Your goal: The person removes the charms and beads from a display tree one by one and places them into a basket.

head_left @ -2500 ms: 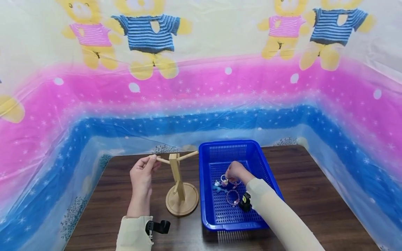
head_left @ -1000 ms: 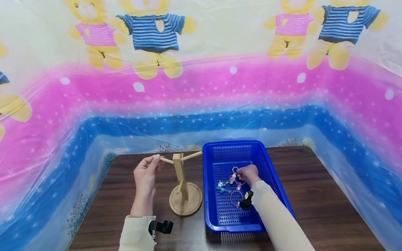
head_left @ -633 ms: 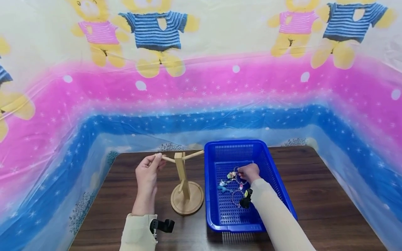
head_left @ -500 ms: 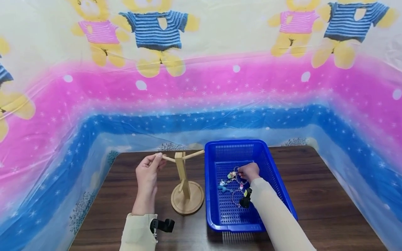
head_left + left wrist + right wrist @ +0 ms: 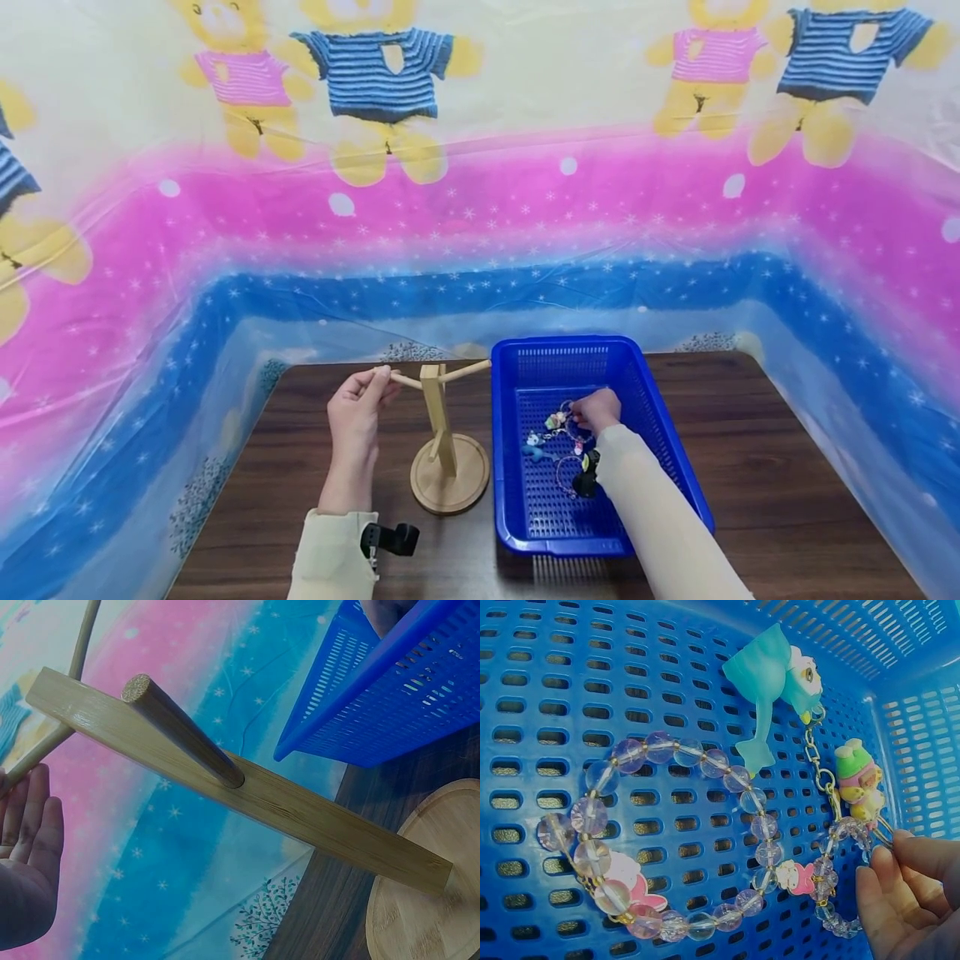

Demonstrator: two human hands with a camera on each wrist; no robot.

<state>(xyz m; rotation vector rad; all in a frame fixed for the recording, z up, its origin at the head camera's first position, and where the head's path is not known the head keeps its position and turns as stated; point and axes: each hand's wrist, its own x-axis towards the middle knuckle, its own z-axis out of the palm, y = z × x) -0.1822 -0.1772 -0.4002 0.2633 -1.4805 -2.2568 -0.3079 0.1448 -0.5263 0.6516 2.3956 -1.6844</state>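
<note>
My left hand (image 5: pixel 352 421) pinches the tip of an upper peg (image 5: pixel 406 380) on a wooden stand (image 5: pixel 438 412) with a round base. Inside the blue basket (image 5: pixel 498 508), my right hand (image 5: pixel 598 410) pinches the thin loop of a small charm (image 5: pixel 859 784), a figure with a green hat. Right by those fingertips lies a beaded bracelet (image 5: pixel 824 874), partly hidden by the hand. A larger clear and lilac beaded bracelet (image 5: pixel 660 748) with a pink charm lies nearer the wrist camera. Beyond it is a keychain (image 5: pixel 759 679) with a teal figure and a metal chain.
The stand's other upper peg (image 5: pixel 467 370) reaches towards the basket's left rim, and a shorter lower peg (image 5: pixel 187 735) juts from the post. All stands on a dark wooden table (image 5: pixel 757 450). A printed bear curtain (image 5: pixel 510 208) encloses the back and sides.
The right hand has drawn back slightly in the basket, and the green-hatted charm has shifted and settled beside it. The left hand keeps its pinch on the peg. The head view has drifted slightly.
</note>
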